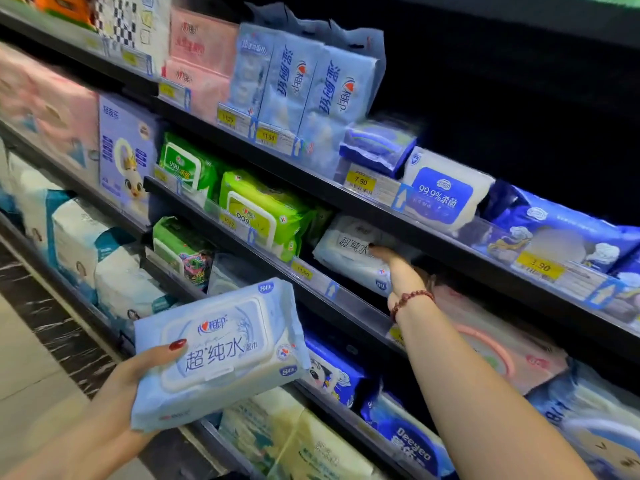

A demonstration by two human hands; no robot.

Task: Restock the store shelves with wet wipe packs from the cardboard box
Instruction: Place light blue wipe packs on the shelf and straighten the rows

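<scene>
Nearest the lens, the left hand (114, 386) grips a wet wipe pack (221, 351). Its thumb lies across the printed face beside the lid flap and its fingers are wrapped under the near end, so the pack is grasped and clear of every shelf. The pack's long axis runs from lower left to upper right, roughly parallel to the shelf front.

Further out, the right hand (403, 275) (a bead bracelet (410, 299) at its wrist) reaches over the price rail (311, 280) into the middle shelf. One straight fingertip touches a shelved pack (349, 254) of the same print. It grasps nothing that shows, though the other fingers are blurred.

That shelved pack lies just to the right of the green packs (263, 216) and marks the slot. From the left-hand fingers the slot is up, to the right and deeper in, beyond the rail. The right hand is far nearer to it.

The held pack probably needs to be lifted over the rail and slid in flat, on top of its twin or beside it, with little turning. No cardboard box is in view.
</scene>
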